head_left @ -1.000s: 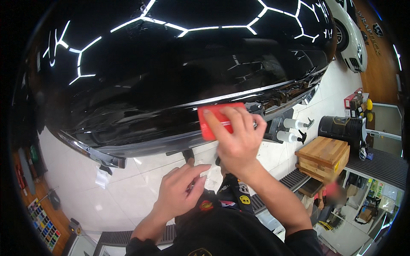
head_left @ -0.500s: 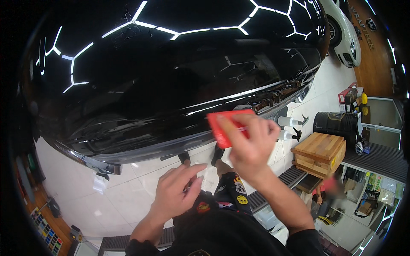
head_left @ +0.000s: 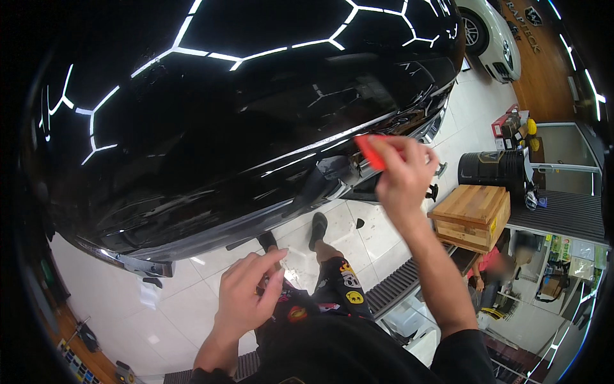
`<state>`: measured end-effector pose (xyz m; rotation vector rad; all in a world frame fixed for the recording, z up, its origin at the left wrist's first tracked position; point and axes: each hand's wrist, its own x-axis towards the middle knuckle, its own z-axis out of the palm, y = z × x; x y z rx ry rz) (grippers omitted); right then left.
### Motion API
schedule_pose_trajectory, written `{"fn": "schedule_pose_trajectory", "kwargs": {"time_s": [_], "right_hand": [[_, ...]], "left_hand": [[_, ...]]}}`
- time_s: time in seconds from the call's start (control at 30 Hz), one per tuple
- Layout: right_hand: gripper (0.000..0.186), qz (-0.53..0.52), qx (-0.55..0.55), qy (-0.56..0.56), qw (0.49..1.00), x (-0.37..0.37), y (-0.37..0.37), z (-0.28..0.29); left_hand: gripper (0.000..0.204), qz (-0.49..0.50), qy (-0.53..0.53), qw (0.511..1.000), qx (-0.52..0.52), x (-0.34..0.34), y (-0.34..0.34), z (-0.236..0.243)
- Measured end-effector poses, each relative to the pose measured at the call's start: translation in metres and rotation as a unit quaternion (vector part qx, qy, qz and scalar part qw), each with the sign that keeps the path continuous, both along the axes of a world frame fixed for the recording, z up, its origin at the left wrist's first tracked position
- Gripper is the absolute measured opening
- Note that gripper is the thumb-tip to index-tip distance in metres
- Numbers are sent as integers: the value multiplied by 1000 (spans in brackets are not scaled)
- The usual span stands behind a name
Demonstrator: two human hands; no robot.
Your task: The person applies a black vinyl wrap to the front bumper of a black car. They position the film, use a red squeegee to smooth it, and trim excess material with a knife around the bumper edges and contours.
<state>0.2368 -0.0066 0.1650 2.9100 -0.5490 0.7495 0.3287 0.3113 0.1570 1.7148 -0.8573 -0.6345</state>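
A red squeegee card (head_left: 368, 153) is pinched in my right hand (head_left: 404, 176), held at the front edge of a glossy black car hood (head_left: 192, 141). Part of the card is behind my fingers, and motion smears it slightly. Clear film (head_left: 256, 225) overhangs the hood's edge, with a folded, crinkled part (head_left: 336, 171) just left of the card. Whether the card touches the film I cannot tell. Lower left, my left hand (head_left: 248, 296) hovers in front of my body, fingers loosely curled and apart from the thumb, with nothing visible in it.
Right of my arm stand a wooden crate (head_left: 473, 214) and a black drum (head_left: 491, 168). Small boxes (head_left: 508, 128) sit on the floor behind them. A white car (head_left: 495, 45) is parked at the far right. Another person (head_left: 492, 269) is at the lower right.
My right hand has moved up and to the right with the squeegee card, farther along the hood's edge. The folded film shows more plainly now. My left hand has hardly shifted.
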Motion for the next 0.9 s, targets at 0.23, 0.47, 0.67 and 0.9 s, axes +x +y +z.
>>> {"fn": "schedule_pose_trajectory", "kwargs": {"time_s": [0.23, 0.47, 0.67, 0.9], "right_hand": [[52, 29, 40, -14, 999, 12, 32, -15], [50, -132, -11, -24, 991, -31, -60, -4], [49, 7, 124, -19, 992, -18, 36, 12], [26, 219, 357, 0, 908, -86, 72, 185]], "left_hand": [[34, -21, -25, 999, 14, 0, -13, 7], [33, -15, -19, 1000, 17, -7, -23, 9], [32, -45, -35, 998, 5, -11, -43, 27], [30, -34, -57, 997, 41, -6, -67, 45]]}}
